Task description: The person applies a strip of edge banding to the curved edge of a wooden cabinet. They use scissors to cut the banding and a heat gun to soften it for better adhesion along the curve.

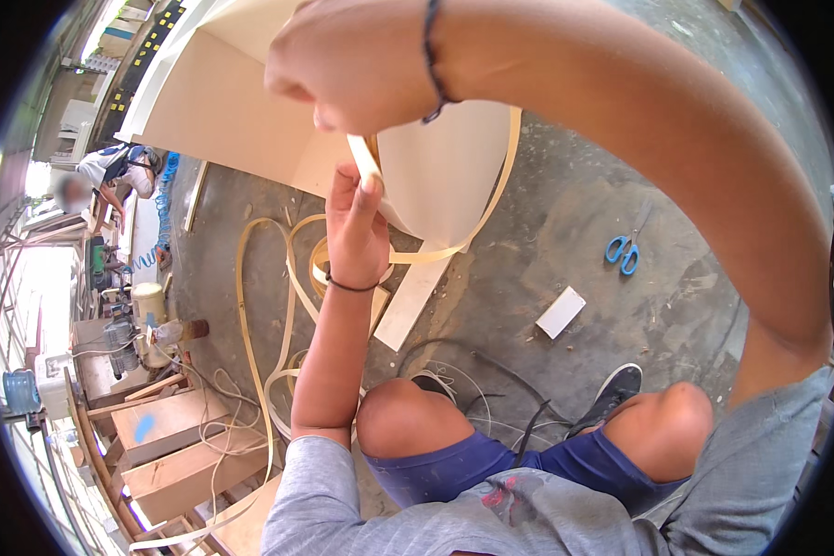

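Note:
My left hand (pixel 357 227) is raised, its thumb and fingers pinching a pale edge-banding strip (pixel 363 156) against the rim of a curved panel. Just above it, my right hand (pixel 361 69) arches over the work with curled fingers; the strip's upper end disappears beneath them, so what they grip is hidden. The white curved panel (pixel 445 162) belongs to a large cream furniture piece (pixel 232 107) in front of me. Along the panel's right edge runs another length of yellowish strip (pixel 503 171). Loose coils of banding (pixel 244 278) hang and lie to the left of my left forearm.
Blue-handled scissors (pixel 624 252) and a small white block (pixel 561 312) lie on the concrete floor at right. A dark cable (pixel 491 360) crosses near my feet. Wooden boxes (pixel 171 426) and a compressor (pixel 148 310) stand left. A co-worker (pixel 125 171) bends over a bench far left.

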A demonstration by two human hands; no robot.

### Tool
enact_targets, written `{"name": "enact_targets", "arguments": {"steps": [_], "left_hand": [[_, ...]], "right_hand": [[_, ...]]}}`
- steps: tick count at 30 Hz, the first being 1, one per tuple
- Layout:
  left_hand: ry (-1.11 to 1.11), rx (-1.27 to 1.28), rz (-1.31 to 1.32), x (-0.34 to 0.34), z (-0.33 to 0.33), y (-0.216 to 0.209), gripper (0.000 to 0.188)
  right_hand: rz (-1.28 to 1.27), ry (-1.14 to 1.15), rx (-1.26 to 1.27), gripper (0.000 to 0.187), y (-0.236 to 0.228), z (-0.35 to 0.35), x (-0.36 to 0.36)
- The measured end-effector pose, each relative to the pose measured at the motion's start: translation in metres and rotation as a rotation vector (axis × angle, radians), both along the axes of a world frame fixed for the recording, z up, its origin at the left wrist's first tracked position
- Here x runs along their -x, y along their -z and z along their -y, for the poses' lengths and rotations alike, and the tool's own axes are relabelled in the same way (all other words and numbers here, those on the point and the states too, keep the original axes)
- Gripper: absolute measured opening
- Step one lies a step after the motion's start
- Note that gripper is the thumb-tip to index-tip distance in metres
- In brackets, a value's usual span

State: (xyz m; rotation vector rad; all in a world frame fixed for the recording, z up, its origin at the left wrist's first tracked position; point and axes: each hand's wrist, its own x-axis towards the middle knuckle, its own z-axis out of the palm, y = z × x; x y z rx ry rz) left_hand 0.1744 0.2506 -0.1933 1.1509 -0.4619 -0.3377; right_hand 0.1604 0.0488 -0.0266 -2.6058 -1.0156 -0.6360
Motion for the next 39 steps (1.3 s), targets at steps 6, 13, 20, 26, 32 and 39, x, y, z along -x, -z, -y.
{"name": "enact_targets", "arguments": {"steps": [6, 13, 20, 26, 32, 39], "left_hand": [[-0.033, 0.009, 0.020, -0.045, 0.034, -0.069, 0.028], [-0.088, -0.071, 0.110, -0.009, 0.021, -0.046, 0.037], [-0.092, -0.308, 0.143, 0.011, -0.015, -0.019, 0.036], [0.083, -1.103, 0.773, 0.023, -0.070, 0.095, 0.062], [0.416, -1.585, 0.553, 0.043, -0.143, 0.204, 0.064], [1.110, -0.931, 0.107, 0.145, -0.077, 0.122, 0.026]], "right_hand": [[0.169, 0.156, -0.500, 0.020, 0.012, 0.020, -0.014], [0.336, 0.405, -0.871, 0.026, 0.069, 0.039, 0.016], [-0.600, 0.474, -0.777, 0.048, 0.211, 0.050, 0.050], [-1.089, 0.537, -0.901, 0.039, 0.174, 0.066, 0.063], [-0.608, 0.594, -0.942, 0.035, 0.114, 0.099, 0.062], [0.128, 0.731, -0.553, 0.021, 0.017, 0.118, 0.029]]}}
